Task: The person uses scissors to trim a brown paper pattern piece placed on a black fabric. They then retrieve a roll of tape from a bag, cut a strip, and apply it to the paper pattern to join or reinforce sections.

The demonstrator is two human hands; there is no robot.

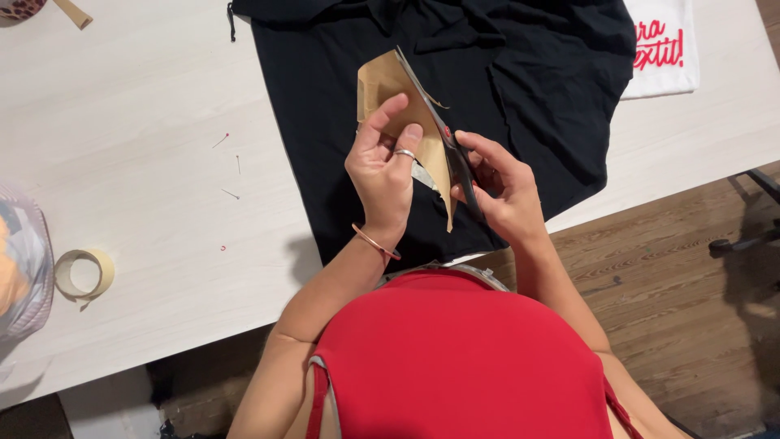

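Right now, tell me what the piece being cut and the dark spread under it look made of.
Tan piece: looks like kraft paper, matte, holding stiff creases and a clean cut edge. Black spread: looks like soft knit fabric, matte, lying in loose folds and wrinkles on the table.

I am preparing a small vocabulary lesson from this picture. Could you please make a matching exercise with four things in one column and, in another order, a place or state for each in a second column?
Things:
1. brown paper piece
2. scissors
3. roll of tape
4. black fabric

Places or states:
A. lying alone near the left edge of the white table
B. spread flat on the table, under the hands
C. pinched by the left hand
D. gripped in the right hand, blades on the paper

Pairs: 1-C, 2-D, 3-A, 4-B
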